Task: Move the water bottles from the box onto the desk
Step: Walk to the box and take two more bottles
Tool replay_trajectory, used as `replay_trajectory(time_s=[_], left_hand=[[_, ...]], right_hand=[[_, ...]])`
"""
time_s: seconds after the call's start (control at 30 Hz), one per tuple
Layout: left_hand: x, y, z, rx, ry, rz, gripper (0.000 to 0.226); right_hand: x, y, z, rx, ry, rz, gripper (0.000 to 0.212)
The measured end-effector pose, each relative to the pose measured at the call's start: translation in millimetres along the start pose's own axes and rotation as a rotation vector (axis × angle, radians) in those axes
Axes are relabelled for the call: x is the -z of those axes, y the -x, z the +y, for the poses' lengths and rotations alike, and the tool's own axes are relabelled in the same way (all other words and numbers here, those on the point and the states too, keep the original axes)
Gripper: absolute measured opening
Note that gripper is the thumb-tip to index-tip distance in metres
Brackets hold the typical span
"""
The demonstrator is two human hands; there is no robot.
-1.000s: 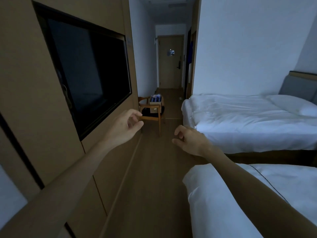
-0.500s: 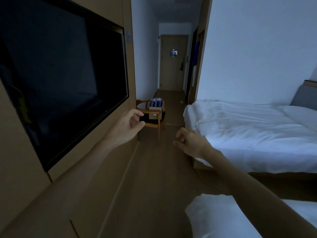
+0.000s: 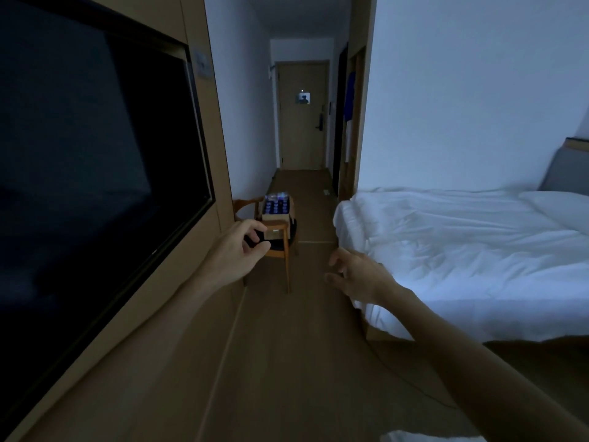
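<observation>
The TV (image 3: 95, 173) fills the wall panel to the left of the left hand (image 3: 237, 250), well clear of it; it plays no part in the task, and it marks the narrow aisle the person has to use. The left hand is raised ahead of the body, its fingers (image 3: 255, 226) loosely curled with the thumb below them, holding nothing. That reads as an arm carried forward in readiness, not as a grip.

Just beyond those fingers in the view, though well apart in depth, stands a chair (image 3: 277, 244) against the wall. On its seat sits the box (image 3: 276, 215), open at the top, with the bottles (image 3: 278, 204) upright in rows inside it. The seat probably keeps the box at a height easy to reach. All the bottles seen are in the box, so the task looks barely begun.

Right of the chair, the right hand (image 3: 357, 275) hangs over the floor (image 3: 287, 362), fingers (image 3: 334, 260) spread and slightly bent, empty. Past it to the right is the bed (image 3: 462, 256), its corner just beside the wrist. No bench is in view, so I cannot tell where the bottles are to go. The next move is likely to walk up to the chair.
</observation>
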State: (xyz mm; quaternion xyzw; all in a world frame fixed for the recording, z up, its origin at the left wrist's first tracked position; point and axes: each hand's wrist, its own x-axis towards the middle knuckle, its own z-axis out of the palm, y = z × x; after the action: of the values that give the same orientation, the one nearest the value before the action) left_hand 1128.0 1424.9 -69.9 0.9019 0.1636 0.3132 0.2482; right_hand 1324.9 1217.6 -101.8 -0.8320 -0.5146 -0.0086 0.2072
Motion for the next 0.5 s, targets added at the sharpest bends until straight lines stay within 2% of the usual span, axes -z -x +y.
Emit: replay_trajectory(time_s=[0.13, 0.23, 0.5], left_hand=[[-27.3, -69.5, -33.0, -0.01, 0.012, -0.007, 0.028], [-43.8, -125.8, -54.1, 0.01, 0.031, -0.012, 0.022], [-82.0, -255.5, -108.6, 0.057, 0.043, -0.006, 0.02]], right_hand=[[-15.9, -73.0, 40.3, 0.034, -0.019, 0.003, 0.022], [-21.5, -133.6, 70.6, 0.055, -0.03, -0.011, 0.02], [-37.4, -283.5, 137.2, 0.099, -0.063, -0.049, 0.024]])
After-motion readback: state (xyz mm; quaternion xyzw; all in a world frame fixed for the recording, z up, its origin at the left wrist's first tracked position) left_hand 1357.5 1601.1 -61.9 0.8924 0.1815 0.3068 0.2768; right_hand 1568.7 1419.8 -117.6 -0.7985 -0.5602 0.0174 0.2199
